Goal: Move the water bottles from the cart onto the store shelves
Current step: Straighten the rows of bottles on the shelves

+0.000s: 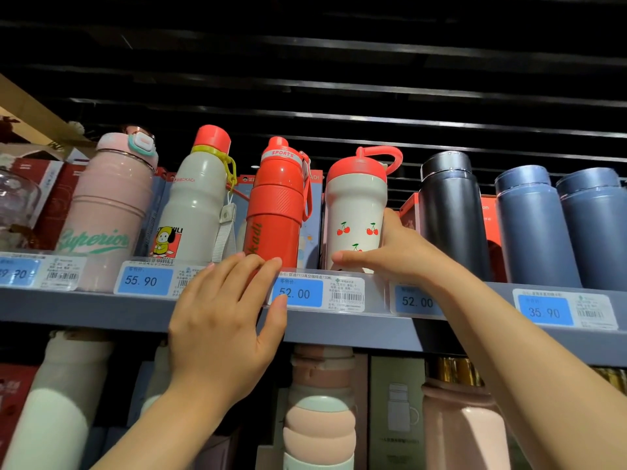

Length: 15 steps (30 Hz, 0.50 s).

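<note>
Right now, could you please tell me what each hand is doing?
Left hand: open, fingers resting on the shelf edge.
Right hand: gripping the cherry-print bottle.

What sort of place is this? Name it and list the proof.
Most likely a retail store's drinkware aisle: a grey metal shelf lined with blue price tags, upright bottles such as the white cherry-print bottle with red lid, and boxed stock behind them.

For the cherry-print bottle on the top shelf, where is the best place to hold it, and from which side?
Hold the cherry bottle low on its straight white body, from the right and front, as the right hand does now. That side has a gap before the black bottle; the red bottle crowds its left. The red loop lid looks a less steady hold.
</note>
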Motion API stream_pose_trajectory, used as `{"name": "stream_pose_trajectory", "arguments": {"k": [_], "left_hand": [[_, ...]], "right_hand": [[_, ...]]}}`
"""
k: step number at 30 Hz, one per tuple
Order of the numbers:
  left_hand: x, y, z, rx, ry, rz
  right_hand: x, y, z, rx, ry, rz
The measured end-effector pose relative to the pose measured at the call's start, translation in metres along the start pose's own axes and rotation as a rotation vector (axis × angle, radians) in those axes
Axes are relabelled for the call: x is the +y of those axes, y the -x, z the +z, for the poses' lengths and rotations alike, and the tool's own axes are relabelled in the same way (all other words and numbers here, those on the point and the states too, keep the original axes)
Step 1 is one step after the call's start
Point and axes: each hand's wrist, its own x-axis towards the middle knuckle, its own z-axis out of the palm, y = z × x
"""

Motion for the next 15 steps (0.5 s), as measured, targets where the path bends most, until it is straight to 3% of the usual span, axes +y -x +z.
{"name": "stream_pose_trajectory", "arguments": {"k": [6, 11, 13, 15], "left_hand": [[0.0, -0.001, -0.002, -0.013, -0.007, 0.012], [0.001, 0.002, -0.002, -0.016, 0.002, 0.004], [0.004, 0.002, 0.0, -0.001, -0.004, -0.022], [0.006, 0.001, 0.003, 0.025, -0.008, -0.033]], "right_hand": [[-0.003, 0.01, 0.001, 0.103, 0.059, 0.006], [0.018, 0.032, -0.014, 0.636, 0.278, -0.304], [0.038, 0.033, -0.036, 0.701, 0.285, -0.187], [0.059, 0.03, -0.052, 0.578, 0.262, 0.038]]}}
